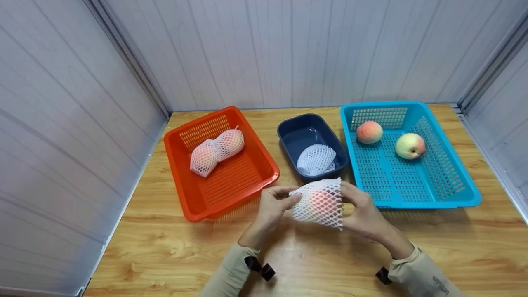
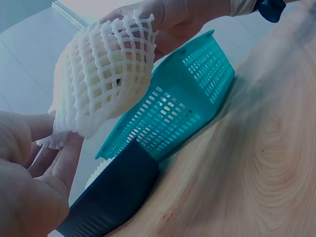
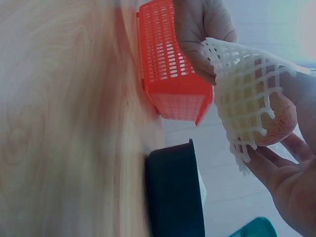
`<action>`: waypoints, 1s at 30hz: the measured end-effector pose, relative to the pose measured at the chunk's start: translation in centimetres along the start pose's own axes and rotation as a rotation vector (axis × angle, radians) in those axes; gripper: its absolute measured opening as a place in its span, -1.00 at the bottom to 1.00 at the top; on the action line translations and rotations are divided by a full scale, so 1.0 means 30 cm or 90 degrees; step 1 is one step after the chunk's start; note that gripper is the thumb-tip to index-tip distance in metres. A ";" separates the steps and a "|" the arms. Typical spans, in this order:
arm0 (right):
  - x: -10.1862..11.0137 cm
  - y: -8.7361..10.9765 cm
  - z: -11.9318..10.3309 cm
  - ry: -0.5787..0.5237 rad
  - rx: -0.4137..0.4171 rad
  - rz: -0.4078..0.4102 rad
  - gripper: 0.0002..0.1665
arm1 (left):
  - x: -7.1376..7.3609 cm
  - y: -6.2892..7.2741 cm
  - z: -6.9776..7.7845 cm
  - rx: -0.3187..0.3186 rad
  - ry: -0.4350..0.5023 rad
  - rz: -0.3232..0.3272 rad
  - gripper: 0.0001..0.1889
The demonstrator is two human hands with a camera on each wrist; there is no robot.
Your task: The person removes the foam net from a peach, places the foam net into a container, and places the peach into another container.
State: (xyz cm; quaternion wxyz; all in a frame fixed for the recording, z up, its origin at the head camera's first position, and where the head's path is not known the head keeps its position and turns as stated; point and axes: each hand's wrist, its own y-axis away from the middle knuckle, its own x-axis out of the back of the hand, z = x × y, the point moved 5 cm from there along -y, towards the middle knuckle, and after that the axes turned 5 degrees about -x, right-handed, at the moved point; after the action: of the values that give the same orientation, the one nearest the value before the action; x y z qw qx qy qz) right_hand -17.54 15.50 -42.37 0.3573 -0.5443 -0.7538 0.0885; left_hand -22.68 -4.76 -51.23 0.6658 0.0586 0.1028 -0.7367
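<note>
A peach (image 3: pixel 283 121) sits inside a white foam net sleeve (image 1: pixel 305 209), lifted above the front of the table. My left hand (image 1: pixel 272 208) pinches the narrow, gathered end of the sleeve. At the wide end, my right hand (image 1: pixel 365 214) holds the rim with thumb and fingers spread to either side of it. Part of the peach bulges bare from that opening in the right wrist view, while mesh covers the rest. Some right-hand fingers are hidden behind the sleeve in the head view.
An orange basket (image 1: pixel 231 206) on the left contains two net-wrapped peaches (image 1: pixel 205 156). Loose foam nets (image 1: pixel 317 160) lie in the dark blue bin (image 1: pixel 295 138) behind my hands. The blue basket (image 1: pixel 416 202) at right holds two bare peaches (image 1: pixel 410 146). Panel walls enclose the table.
</note>
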 end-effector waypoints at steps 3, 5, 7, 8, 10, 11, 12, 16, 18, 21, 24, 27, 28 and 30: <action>0.031 0.001 -0.013 0.001 0.007 0.010 -0.26 | -0.002 -0.009 0.002 0.003 0.001 -0.002 -0.74; 0.049 0.008 -0.019 0.013 -0.001 0.016 -0.24 | 0.000 -0.008 0.001 0.005 0.003 -0.005 -0.74; 0.064 0.018 -0.025 0.028 -0.012 0.016 -0.22 | 0.006 -0.004 -0.002 0.005 -0.001 -0.003 -0.73; 0.070 0.023 -0.028 0.030 -0.020 0.015 -0.20 | 0.009 -0.002 -0.004 0.006 -0.003 -0.001 -0.73; 0.082 0.031 -0.034 0.036 -0.020 0.013 -0.17 | 0.017 0.001 -0.007 0.004 -0.006 0.004 -0.73; 0.089 0.034 -0.035 0.035 -0.025 0.011 -0.17 | 0.021 0.001 -0.010 0.003 -0.005 0.007 -0.73; 0.097 0.036 -0.038 0.038 -0.030 0.011 -0.16 | 0.024 -0.001 -0.010 0.000 -0.004 0.010 -0.73; 0.136 0.038 -0.048 0.059 -0.037 0.027 -0.16 | 0.027 -0.018 -0.001 -0.011 -0.007 0.012 -0.72; 0.150 0.040 -0.053 0.062 -0.023 0.037 -0.15 | 0.031 -0.021 0.002 -0.007 -0.012 0.013 -0.72; 0.164 0.046 -0.060 0.060 0.000 0.047 -0.14 | 0.039 -0.026 -0.001 0.002 -0.014 0.013 -0.72; 0.169 0.053 -0.061 0.062 0.008 0.051 -0.13 | 0.049 -0.025 -0.003 0.000 -0.018 0.011 -0.72; 0.172 0.064 -0.058 0.062 0.008 0.056 -0.12 | 0.056 -0.016 -0.008 -0.005 -0.016 0.007 -0.72; 0.173 0.070 -0.057 0.062 0.007 0.057 -0.12 | 0.058 -0.011 -0.009 -0.005 -0.015 0.007 -0.72; 0.176 0.083 -0.056 0.062 0.007 0.061 -0.12 | 0.059 0.000 -0.014 -0.003 -0.008 0.010 -0.72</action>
State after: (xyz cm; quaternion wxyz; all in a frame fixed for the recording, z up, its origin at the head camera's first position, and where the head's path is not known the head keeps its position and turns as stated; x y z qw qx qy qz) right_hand -15.41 20.71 -40.12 0.3918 -0.5812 -0.7084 0.0832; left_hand -22.87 -6.37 -52.04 0.6724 0.0528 0.0999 -0.7315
